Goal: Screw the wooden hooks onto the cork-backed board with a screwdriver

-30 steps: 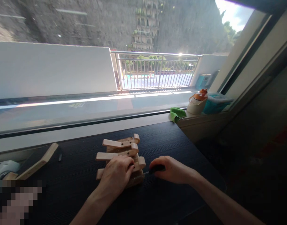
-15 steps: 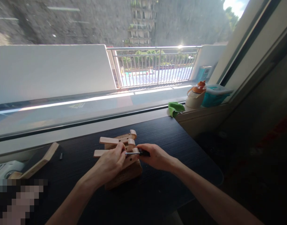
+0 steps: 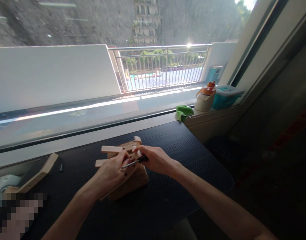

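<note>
My right hand [image 3: 157,159] is closed around the black handle of a screwdriver [image 3: 130,164]. Its metal shaft slants down to the left, with the tip beside my left fingers. My left hand [image 3: 112,169] has its fingers curled over a pale wooden strip [image 3: 126,174] with dark holes, lying on a rough wooden block [image 3: 136,181]. Whether a small part sits between those fingertips is hidden. Another wooden strip [image 3: 111,149] with a rounded end lies across the back of the block, and a curved wooden end [image 3: 138,140] sticks up behind.
The dark table [image 3: 177,160] stands against a window. At left are a board with a wooden edge [image 3: 40,175], a small dark piece [image 3: 61,167] and a pale device [image 3: 5,183]. On the sill sit a green cloth [image 3: 184,112], a bottle [image 3: 205,100] and a teal box [image 3: 226,96].
My right hand has moved left and slightly up. The screwdriver has gone from nearly level to slanting, its tip now lower and further left. The whole view has shifted a little.
</note>
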The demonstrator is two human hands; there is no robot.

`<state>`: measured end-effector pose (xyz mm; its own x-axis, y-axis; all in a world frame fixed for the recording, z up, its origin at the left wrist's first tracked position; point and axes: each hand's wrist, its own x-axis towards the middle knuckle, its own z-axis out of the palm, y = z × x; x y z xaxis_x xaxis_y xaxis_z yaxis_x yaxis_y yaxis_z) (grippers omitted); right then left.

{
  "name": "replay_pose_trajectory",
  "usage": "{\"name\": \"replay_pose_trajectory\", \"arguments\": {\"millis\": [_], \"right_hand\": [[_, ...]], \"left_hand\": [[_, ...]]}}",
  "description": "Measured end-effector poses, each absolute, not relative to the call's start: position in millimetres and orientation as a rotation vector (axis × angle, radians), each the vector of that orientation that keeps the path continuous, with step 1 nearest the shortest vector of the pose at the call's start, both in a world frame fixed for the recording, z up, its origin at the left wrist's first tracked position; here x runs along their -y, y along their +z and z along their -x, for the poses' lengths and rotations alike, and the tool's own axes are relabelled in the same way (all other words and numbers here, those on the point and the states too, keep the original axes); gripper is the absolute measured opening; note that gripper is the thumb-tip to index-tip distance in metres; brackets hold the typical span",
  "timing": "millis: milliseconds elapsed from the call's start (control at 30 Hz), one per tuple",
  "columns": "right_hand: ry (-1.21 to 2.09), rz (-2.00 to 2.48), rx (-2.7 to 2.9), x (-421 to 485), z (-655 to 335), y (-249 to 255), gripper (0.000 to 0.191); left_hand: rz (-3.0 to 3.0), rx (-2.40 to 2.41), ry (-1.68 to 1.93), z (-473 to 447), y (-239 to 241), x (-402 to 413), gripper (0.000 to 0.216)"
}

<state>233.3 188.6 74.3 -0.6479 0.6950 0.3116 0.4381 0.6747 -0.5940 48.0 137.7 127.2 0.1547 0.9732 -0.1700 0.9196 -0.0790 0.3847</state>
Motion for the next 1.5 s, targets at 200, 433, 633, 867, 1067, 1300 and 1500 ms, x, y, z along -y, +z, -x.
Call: {"name": "replay_pose_trajectory", "arguments": {"millis": [200,433,633,867,1067,1300,1500], "right_hand": [[0.676,0.918,2.327,-188.4,-236.7,78.8,0.036],[0.797,0.988,2.257,-157.9,-251.0,67.0,0.031],[0.845,0.983,2.211,-157.8,-249.4,65.6,0.029],[0.861,0.999,2.188,-163.3,-247.5,63.8,0.028],[0.835,1.019,2.215,-157.9,-248.5,63.9,0.028],[0.824,1.045,2.228,-157.8,-249.2,63.0,0.03],[0.84,1.067,2.234,-157.9,-246.8,62.7,0.028]], "left_hand": [[-2.02,-1.809,0.171,-47.9,125.1,-139.2,0.025],[-2.04,-1.817,0.197,-46.0,115.6,-140.3,0.02],[-2.02,-1.694,0.316,-44.6,114.8,-137.5,0.023],[-2.096,-1.556,0.495,-50.7,113.0,-137.7,0.019],[-2.205,-1.579,0.431,-52.3,104.1,-140.3,0.019],[-2.255,-1.625,0.33,-53.5,104.1,-137.6,0.02],[-2.301,-1.672,0.298,-56.5,105.8,-134.6,0.017]]}}
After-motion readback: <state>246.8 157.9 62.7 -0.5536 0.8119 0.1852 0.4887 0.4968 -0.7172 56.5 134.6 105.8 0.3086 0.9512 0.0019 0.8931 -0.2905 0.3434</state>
